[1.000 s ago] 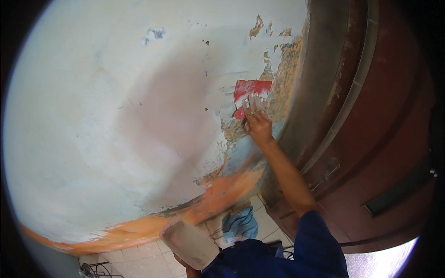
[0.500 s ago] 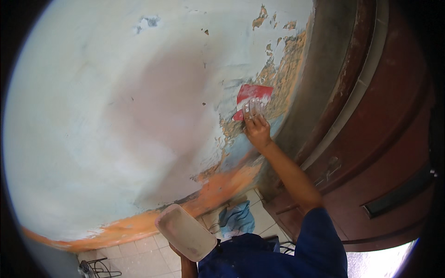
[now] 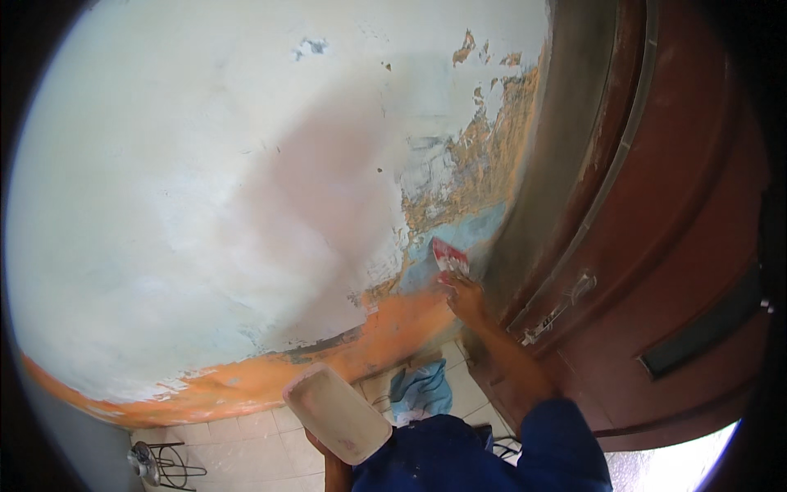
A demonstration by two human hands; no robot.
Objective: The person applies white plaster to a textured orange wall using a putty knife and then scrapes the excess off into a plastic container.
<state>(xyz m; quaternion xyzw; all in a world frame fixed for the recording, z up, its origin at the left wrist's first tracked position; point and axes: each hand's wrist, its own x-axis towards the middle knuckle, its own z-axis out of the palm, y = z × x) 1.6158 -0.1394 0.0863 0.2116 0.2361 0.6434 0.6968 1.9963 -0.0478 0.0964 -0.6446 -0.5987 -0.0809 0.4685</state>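
Note:
In my right hand (image 3: 466,297) is a red putty spreader (image 3: 450,255) with whitish smears on it, my fingers closed round its near end. Its blade lies over the blue-grey patch low on the wall (image 3: 197,213), just below a rough, scraped brown area. My left hand (image 3: 316,441) grips the left side of a pale rectangular plastic tub (image 3: 340,414), low in front of my body. Most of the left fingers are hidden by the tub. Whitish and pinkish residue marks the tub.
A dark red door (image 3: 656,246) with a metal handle (image 3: 582,287) stands close on the right. An orange band (image 3: 246,381) runs along the wall's foot. On the tiled floor (image 3: 254,447) lie a blue cloth (image 3: 422,389) and, at far left, a black wire stand (image 3: 174,466).
My right hand has moved down the wall with the spreader, from the scraped brown area to the blue-grey patch. The left hand still holds the tub; the view has shifted slightly.

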